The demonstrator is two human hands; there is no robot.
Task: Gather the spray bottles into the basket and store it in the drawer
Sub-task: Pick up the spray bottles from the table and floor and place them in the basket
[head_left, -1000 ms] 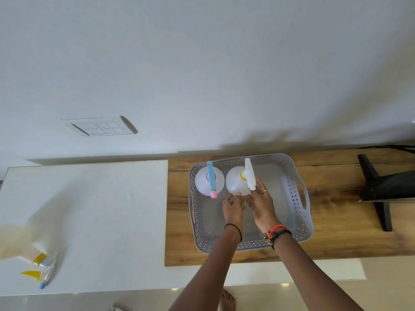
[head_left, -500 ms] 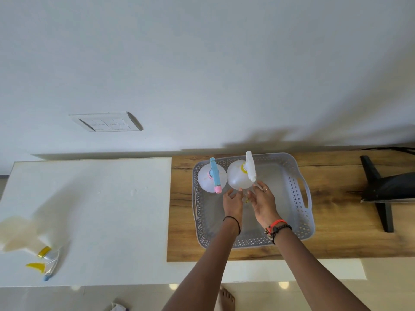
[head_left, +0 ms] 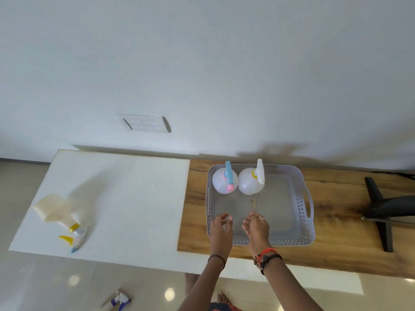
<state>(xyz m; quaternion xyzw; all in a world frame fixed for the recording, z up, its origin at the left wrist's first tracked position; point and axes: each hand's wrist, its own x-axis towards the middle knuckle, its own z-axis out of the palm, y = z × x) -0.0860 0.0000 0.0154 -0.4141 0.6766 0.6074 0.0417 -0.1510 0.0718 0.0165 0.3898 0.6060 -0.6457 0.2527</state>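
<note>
Your left grip (head_left: 221,230) and right grip (head_left: 257,227) hang over the near side of the basket (head_left: 289,241), fingers loosely curled, holding nothing. In its far left corner stand the blue-nozzle bottle (head_left: 221,184) and the white-nozzle bottle (head_left: 248,182), side by side. One third bottle (head_left: 62,212) lies on the white counter (head_left: 134,198), well apart to the left.

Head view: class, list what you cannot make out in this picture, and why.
All in the head view.
Drawer: nowhere in the frame.
Floor spray bottle: cut off by the bottom edge.
Counter spray bottle: blurred, label unreadable.
Black stand: cut by the right edge; purpose unclear.
</note>
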